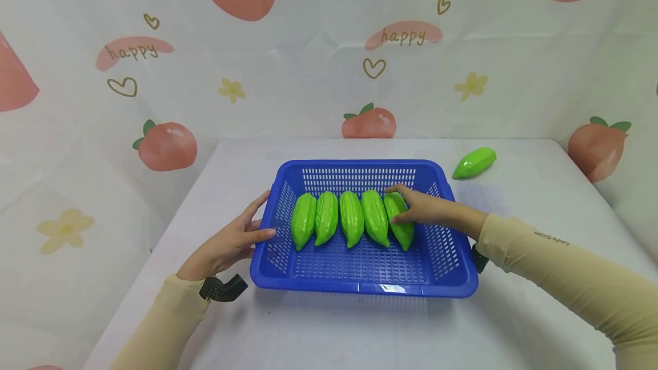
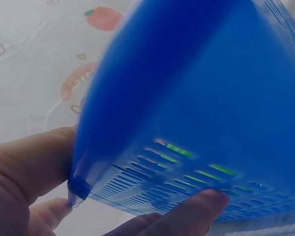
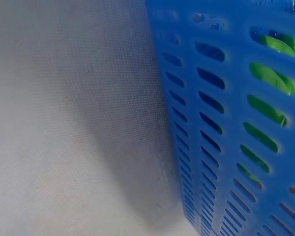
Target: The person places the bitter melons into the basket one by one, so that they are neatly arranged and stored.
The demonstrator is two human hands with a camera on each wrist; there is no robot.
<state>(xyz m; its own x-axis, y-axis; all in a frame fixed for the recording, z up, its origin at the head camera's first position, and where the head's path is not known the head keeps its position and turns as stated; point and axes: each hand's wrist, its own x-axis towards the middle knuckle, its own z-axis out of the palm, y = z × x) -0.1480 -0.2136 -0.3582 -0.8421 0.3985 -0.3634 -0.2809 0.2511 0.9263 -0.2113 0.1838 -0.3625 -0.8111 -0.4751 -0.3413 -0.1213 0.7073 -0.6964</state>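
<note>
A blue plastic basket (image 1: 360, 290) stands on the table with several green bitter melons (image 1: 352, 218) side by side in it, tips toward me. At its left side my left hand (image 1: 233, 244) holds the rim, thumb over the edge and other fingers against the outer wall (image 2: 196, 113). My right hand (image 1: 424, 207) reaches over the right rim and grips the rightmost bitter melon (image 1: 404, 234) between thumb and fingers. That melon lies on the basket floor. In the right wrist view the basket's slotted wall (image 3: 226, 123) hides most of the right hand.
Another green bitter melon (image 1: 475, 163) lies on the white table (image 1: 524, 187), behind and right of the basket. A white cloth wall (image 1: 308, 90) printed with fruit and flowers rises at the back and sides. Dark wrist cameras (image 1: 223, 288) sit on both wrists.
</note>
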